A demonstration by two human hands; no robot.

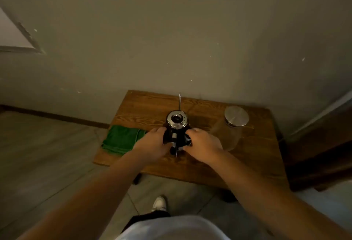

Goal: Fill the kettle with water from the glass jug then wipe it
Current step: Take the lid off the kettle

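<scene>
A black kettle (176,125) with a shiny metal lid and a thin gooseneck spout stands in the middle of a small wooden table (247,163). My left hand (152,143) clasps its left side and my right hand (202,143) clasps its right side. The kettle's handle points toward me between the two hands. A glass jug (228,135) with a round metal lid stands just right of the kettle, close to my right hand. A folded green cloth (122,138) lies on the table's left end, partly under my left wrist.
The table stands against a plain wall. A dark wooden piece of furniture (320,156) sits to its right. Tiled floor spreads to the left and in front, where one shoe (159,204) shows below the table's near edge.
</scene>
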